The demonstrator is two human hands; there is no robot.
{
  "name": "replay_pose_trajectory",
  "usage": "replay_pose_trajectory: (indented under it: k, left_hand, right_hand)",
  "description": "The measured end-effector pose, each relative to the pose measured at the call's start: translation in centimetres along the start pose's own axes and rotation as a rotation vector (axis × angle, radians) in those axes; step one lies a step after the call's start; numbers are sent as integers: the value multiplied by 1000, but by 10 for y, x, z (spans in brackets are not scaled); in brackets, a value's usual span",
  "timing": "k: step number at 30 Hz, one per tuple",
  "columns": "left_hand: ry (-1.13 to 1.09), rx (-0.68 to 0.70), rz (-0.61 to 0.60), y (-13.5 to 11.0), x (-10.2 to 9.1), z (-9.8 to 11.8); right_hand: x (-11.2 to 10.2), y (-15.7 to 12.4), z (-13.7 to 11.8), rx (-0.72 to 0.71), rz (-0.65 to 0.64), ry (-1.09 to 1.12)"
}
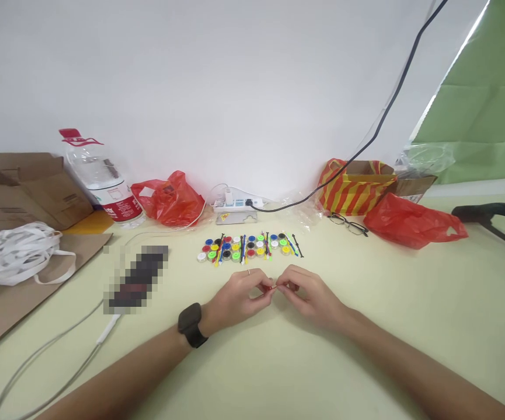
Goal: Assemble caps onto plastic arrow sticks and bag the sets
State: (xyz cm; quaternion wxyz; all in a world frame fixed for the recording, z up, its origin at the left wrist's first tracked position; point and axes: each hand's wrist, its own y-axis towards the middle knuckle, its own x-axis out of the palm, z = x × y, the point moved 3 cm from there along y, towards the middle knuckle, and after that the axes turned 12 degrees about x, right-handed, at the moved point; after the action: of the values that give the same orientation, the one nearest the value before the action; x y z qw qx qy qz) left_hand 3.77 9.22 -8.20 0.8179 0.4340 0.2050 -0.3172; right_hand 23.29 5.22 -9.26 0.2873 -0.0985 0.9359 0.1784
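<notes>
My left hand (240,296), with a ring and a black watch (192,325) on the wrist, is closed in a pinch above the table. Opposite it, my right hand (312,297) pinches too, its fingertips almost meeting the left ones. Between them is a small, thin red piece (273,287), mostly covered by the fingers. Just beyond the hands lie rows of small round discs (251,253) in white, red, blue, yellow, green and black. Thin arrow-like sticks (298,245) of several colours lie among and beside the discs.
Behind the discs sits a white power strip (239,201) with a black cable (377,128). A large bottle (114,195), red bags (169,201) and a striped bag (357,189) line the wall. Glasses (348,224) lie right; a blurred-out dark object (138,280) with a cord lies left.
</notes>
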Motion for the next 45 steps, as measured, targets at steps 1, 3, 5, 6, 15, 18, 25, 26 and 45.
replay_pose_trajectory:
  k: [1,3,5,6,15,18,25,26,45]
  left_hand:
    - [-53,-30,12,1,-1,0]
    - [-208,-110,44,3,-2,-2]
    - [-393,-196,64,4,-2,-6]
    - [-464,-230,72,4,-2,-8]
    - [-556,-378,187,3,-3,-26]
    - [-563,-388,207,2,-4,-27]
    - [-590,-406,266,1,-5,-32]
    - [-590,-407,262,0,-5,-32]
    - [-701,-495,240,11,-12,-41]
  right_hand:
    - [0,0,0,7,-3,13]
    - [-2,2,2,24,7,45]
    - [-3,4,4,44,20,78]
    - [-3,5,5,57,32,95]
    - [-10,1,9,74,191,163]
    - [-4,1,11,188,155,265]
    - [-3,6,12,376,-96,524]
    - [-5,7,13,394,-72,533]
    - [-39,30,53,546,91,499]
